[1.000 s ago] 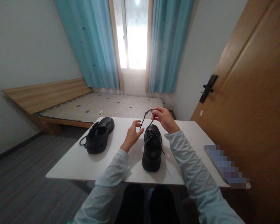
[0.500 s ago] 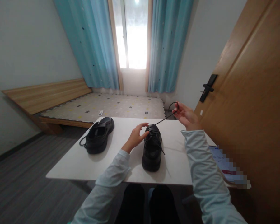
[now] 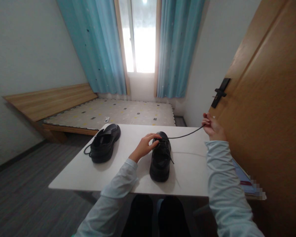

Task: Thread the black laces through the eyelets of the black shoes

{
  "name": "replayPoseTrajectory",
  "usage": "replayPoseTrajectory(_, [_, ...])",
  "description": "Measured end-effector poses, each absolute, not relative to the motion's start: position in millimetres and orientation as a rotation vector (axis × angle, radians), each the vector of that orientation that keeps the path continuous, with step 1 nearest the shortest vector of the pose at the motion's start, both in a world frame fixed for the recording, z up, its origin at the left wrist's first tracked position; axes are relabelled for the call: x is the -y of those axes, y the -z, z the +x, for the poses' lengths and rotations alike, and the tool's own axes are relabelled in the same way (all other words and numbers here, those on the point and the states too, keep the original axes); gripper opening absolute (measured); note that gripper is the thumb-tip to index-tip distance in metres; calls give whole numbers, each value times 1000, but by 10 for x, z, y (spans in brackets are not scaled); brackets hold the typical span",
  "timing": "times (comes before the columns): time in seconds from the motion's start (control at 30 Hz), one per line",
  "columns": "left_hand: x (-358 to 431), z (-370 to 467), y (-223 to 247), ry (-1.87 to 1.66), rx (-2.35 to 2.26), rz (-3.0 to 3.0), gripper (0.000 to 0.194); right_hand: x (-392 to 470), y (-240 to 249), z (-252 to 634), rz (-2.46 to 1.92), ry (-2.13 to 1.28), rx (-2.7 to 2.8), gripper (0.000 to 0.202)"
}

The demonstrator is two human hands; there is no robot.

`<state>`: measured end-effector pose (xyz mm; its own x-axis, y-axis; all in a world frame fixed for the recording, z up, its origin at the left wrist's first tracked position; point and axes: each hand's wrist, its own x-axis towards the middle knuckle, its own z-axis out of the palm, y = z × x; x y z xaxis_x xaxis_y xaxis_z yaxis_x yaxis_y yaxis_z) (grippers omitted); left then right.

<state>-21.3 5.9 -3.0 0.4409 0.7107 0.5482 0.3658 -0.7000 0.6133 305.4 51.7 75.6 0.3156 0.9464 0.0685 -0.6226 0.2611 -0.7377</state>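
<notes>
A black lace-up shoe (image 3: 160,164) stands on the white table, its toe pointing away from me. My left hand (image 3: 146,144) grips its front at the lacing, fingers over the top and thumb on the near side. From the lacing a black shoelace (image 3: 186,135) runs right in a slack curve. Its far part is pinched in my right hand (image 3: 213,126), closed and raised past the table's right side. A loose lace end hangs over the shoe's right edge. The second black shoe (image 3: 103,148) lies tilted on the left, its lace looped out behind it.
The white table (image 3: 71,177) has a flat item with a blue printed surface (image 3: 245,179) at its right edge, partly behind my sleeve. A bed (image 3: 128,110) with a small white object (image 3: 107,119) stands beyond. A wooden door (image 3: 268,98) is close on the right.
My right hand has moved right and slightly down, drawing the lace out longer and lower across the table. My left fingers have come down onto the shoe's front.
</notes>
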Motion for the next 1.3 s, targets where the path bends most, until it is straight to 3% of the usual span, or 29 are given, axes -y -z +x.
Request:
replayPoseTrajectory(0.17, [-57, -199, 27, -1133, -931, 2311, 21, -389, -662, 3036, -804, -1010, 887, 23])
replayPoseTrajectory(0.4, [-85, -193, 70, -1140, -929, 2333, 24, -289, -575, 2658, -998, -868, 1278, 41])
replayPoseTrajectory(0.8, [-74, -174, 89, -1103, -983, 2352, 31, -236, -351, 2252, -1126, -1120, 1749, 7])
replayPoseTrajectory(0.93, [-57, -151, 73, -1079, -995, 2369, 34, -156, -275, 2203, -1096, -1154, 1744, 17])
replayPoseTrajectory(1.1, [-36, -99, 46, -1038, -1020, 2409, 34, -118, -226, 2154, -1211, -1030, 1870, 2])
replayPoseTrajectory(1.3, [-100, -65, 27, -1036, -1044, 2437, 33, -83, -250, 2085, -1267, -835, 1972, 11])
